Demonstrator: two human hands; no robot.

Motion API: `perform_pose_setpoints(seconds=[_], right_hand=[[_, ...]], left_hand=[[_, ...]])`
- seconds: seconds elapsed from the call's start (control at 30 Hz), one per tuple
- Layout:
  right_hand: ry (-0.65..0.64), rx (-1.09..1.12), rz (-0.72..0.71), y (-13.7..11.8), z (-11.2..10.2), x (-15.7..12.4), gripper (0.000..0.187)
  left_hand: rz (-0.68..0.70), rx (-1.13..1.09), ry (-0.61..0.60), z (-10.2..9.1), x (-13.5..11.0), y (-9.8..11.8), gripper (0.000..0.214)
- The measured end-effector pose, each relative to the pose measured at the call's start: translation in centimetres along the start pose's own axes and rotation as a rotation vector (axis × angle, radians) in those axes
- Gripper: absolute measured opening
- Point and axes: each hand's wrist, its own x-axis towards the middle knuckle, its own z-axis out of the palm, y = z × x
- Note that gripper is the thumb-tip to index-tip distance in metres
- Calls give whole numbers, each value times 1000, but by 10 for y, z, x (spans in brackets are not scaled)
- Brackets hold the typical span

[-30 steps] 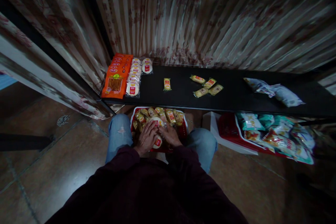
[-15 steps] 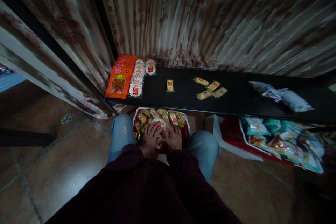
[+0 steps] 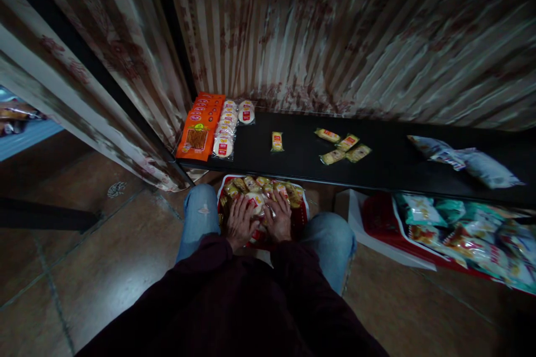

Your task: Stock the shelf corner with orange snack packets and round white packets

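Between my knees is a red tray [image 3: 300, 226] with a white rim, filled with small wrapped snacks [image 3: 251, 183] in clear and yellowish packets. A round white rice cracker [image 3: 254, 199] in clear wrap lies on top of them. My left hand [image 3: 240, 223] rests over the near left part of the tray, fingers spread and touching the cracker's edge. On the right, my right hand [image 3: 278, 219] lies across the packets with its fingers apart. What is beneath both palms is hidden.
A black shelf [image 3: 255, 159] runs across ahead, bearing an orange bag [image 3: 201, 127], a row of rice crackers [image 3: 225, 133], several small yellow packets [image 3: 334, 156] and silvery packets [image 3: 488, 167]. Another red tray [image 3: 379, 216] of green packets stands right. A striped curtain [image 3: 293, 39] hangs behind.
The view has shifted, so the shelf and tray appear slightly lower and further right. My hands stay in the tray, with a little more space between them and the fingers more spread.
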Motion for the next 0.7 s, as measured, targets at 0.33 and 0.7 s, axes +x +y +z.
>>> perform_pose_setpoints(seconds=[0.33,0.7], right_hand=[[121,301,194,-19,-15,21,24],[358,476,446,-11,-30,39,33]], left_hand=[[151,-4,-12,-2,-3,6,56],[254,-35,-339,-8,-15,10,51]])
